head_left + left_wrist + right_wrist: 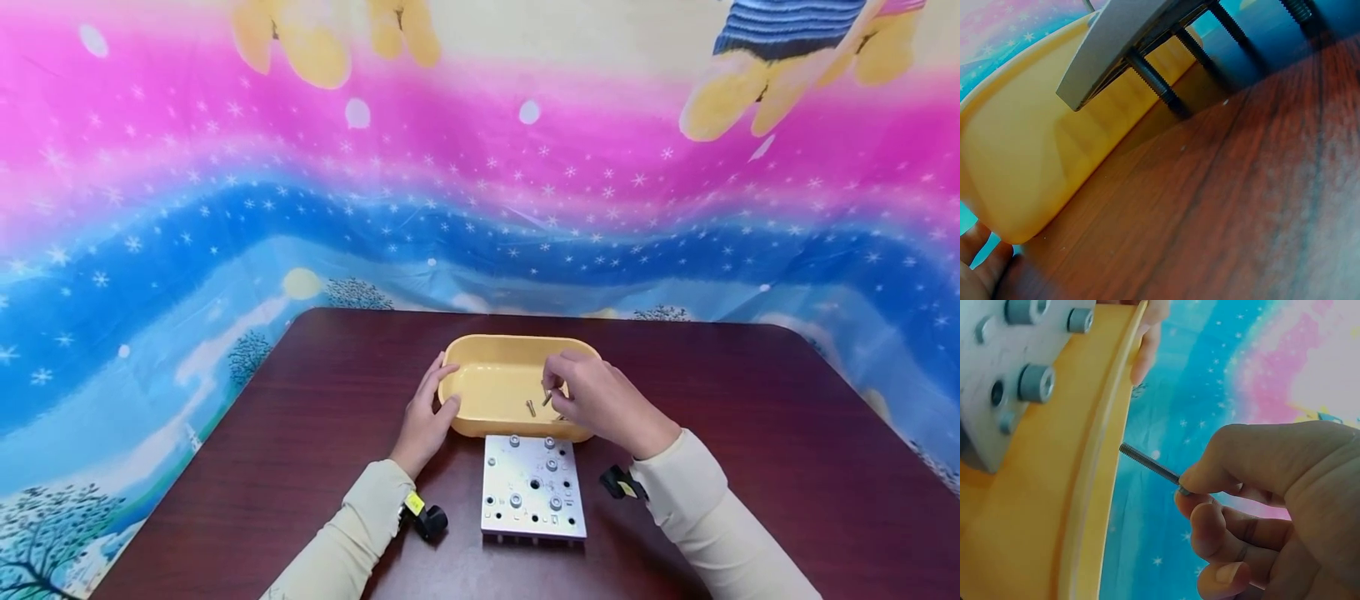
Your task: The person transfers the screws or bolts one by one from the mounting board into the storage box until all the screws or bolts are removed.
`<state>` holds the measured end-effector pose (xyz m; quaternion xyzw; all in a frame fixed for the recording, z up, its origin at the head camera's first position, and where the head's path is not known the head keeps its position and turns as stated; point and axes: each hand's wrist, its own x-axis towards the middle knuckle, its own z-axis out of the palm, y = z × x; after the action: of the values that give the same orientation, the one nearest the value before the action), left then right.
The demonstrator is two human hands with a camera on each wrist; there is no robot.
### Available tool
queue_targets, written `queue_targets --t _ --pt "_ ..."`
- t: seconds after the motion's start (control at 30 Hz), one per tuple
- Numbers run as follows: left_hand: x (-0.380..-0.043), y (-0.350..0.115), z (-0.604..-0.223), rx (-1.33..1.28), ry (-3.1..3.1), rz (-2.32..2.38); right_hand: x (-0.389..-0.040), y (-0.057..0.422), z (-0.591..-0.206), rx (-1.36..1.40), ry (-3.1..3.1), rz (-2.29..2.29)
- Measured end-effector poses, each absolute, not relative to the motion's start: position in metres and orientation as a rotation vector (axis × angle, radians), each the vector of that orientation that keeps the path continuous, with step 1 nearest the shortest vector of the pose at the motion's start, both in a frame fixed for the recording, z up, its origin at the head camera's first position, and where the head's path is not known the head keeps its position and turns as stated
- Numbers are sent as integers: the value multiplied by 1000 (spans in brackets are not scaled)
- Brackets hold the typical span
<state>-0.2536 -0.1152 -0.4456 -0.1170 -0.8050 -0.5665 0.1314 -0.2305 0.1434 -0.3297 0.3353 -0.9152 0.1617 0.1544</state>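
My left hand (427,425) holds the left end of a yellow plastic tray (517,340), thumb and fingers at its rim. Over the tray's right part, my right hand (600,400) pinches a small bolt (1150,464) by its head between thumb and index finger. The bolt's threaded shank points away from the fingertips, toward the tray rim. Another bolt (531,408) lies on the tray floor beneath. Just in front of the tray is a silver metal plate (517,467), with several socket-head bolts seated in it and some open holes.
Threaded bolt ends (1154,78) stick out below the plate, which stands raised off the dark wooden table (300,417). Each wrist wears a small black camera, such as the left one (431,522). A colourful printed cloth (480,167) hangs behind the table.
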Motion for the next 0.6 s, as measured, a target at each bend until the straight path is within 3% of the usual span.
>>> queue_targets --t 0.6 --pt "-254 -115 -446 -332 -2330 -1653 -258 155 -351 881 -2768 522"
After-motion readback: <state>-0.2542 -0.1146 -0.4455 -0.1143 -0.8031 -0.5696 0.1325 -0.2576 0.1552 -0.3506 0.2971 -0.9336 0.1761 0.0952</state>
